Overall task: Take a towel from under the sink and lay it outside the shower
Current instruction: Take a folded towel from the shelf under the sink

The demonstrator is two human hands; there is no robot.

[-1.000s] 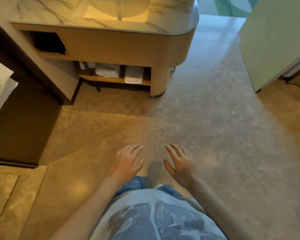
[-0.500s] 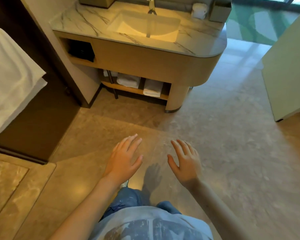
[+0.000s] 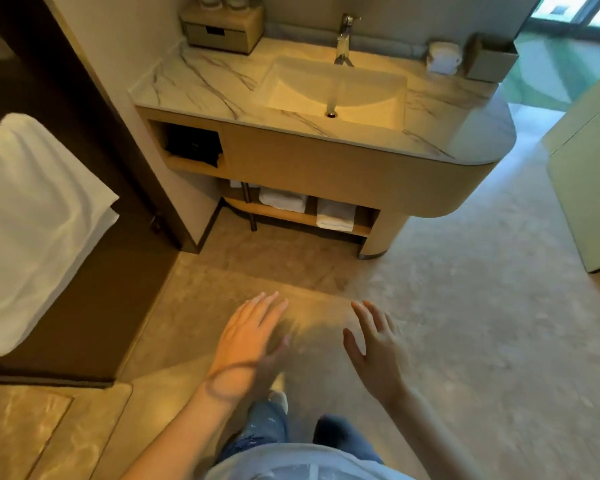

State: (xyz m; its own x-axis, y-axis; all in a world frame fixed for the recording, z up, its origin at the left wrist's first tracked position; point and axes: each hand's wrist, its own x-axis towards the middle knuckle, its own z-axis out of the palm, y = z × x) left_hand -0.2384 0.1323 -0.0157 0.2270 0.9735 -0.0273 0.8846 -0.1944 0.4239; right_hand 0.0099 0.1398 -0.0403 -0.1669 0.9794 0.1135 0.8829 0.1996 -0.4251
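Observation:
Two folded white towels lie on the low shelf under the sink vanity (image 3: 343,174): one towel (image 3: 283,199) to the left, another towel (image 3: 336,214) to the right with its edge hanging over the shelf. My left hand (image 3: 248,341) and my right hand (image 3: 378,348) are held out over the floor in front of me, fingers spread, holding nothing. Both hands are well short of the shelf. A large white towel (image 3: 32,230) hangs at the left on a dark door.
The marble counter holds a basin (image 3: 333,88) with a tap, a small drawer box (image 3: 222,27), a white roll and a grey holder. A dark item fills the upper cubby (image 3: 193,147). A pale door (image 3: 589,188) stands at the right. A raised stone threshold (image 3: 49,427) lies at lower left.
My view has tilted up, so the whole vanity and counter now show, and the shelf looks closer. Both hands stay open and have drifted slightly forward.

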